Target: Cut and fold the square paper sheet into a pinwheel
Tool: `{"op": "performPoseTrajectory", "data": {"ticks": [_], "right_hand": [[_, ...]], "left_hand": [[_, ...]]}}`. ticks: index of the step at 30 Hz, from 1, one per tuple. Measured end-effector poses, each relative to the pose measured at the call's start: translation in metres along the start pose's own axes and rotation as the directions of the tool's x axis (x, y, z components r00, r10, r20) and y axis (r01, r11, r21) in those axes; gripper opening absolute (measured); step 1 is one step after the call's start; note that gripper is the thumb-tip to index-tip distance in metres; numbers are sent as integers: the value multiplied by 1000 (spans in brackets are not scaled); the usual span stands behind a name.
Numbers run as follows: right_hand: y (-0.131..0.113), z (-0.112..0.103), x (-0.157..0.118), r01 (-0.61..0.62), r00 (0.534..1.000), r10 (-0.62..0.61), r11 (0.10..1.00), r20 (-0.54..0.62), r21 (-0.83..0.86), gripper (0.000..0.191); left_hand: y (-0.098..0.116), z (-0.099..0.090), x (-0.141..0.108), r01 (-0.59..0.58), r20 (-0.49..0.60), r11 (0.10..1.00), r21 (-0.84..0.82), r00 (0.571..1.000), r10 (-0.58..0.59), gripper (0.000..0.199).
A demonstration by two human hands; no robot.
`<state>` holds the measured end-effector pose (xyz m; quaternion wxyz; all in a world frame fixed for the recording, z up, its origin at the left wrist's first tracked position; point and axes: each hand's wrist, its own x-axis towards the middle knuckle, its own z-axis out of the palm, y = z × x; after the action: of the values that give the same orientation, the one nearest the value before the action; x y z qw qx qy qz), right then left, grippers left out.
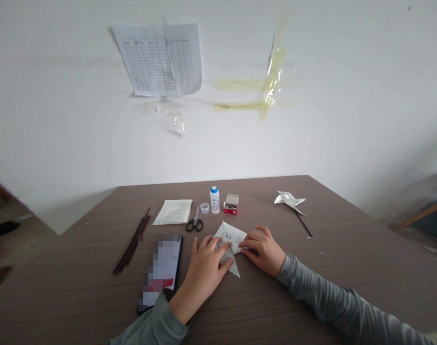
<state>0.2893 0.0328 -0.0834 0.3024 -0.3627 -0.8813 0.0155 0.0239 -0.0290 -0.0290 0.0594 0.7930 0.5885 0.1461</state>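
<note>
A printed sheet of paper (229, 233), partly folded with pointed flaps, lies on the brown table in front of me. My left hand (208, 263) rests over its left side with the fingers spread, pressing on the paper. At the paper's right edge, my right hand (263, 250) pinches it between thumb and fingers. A finished paper pinwheel (289, 199) on a dark stick (304, 224) lies at the back right. Black-handled scissors (195, 224) are just beyond my left hand.
Behind the paper stand a blue-capped bottle (215, 201), a small clear cup (204, 208) and an open red box (231, 206) of small metal pieces. To the left are a paper stack (173, 212), dark sticks (132, 243) and a phone (164, 268). A wall (240, 148) rises behind.
</note>
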Motion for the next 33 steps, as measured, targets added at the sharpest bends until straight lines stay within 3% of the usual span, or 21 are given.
{"op": "performPoseTrajectory", "data": {"ticks": [10,21,33], "right_hand": [[0,-3,0,-53,998,53,999,42,8,22],[-2,-5,0,-55,997,54,998,61,10,22],[0,-2,-2,-51,996,52,999,75,-18,29]], "left_hand": [[2,-2,1,-11,33,1000,18,999,10,46],[0,2,0,-23,-9,1000,3,1000,23,47],[-10,17,5,-62,-13,993,100,998,64,49]]}}
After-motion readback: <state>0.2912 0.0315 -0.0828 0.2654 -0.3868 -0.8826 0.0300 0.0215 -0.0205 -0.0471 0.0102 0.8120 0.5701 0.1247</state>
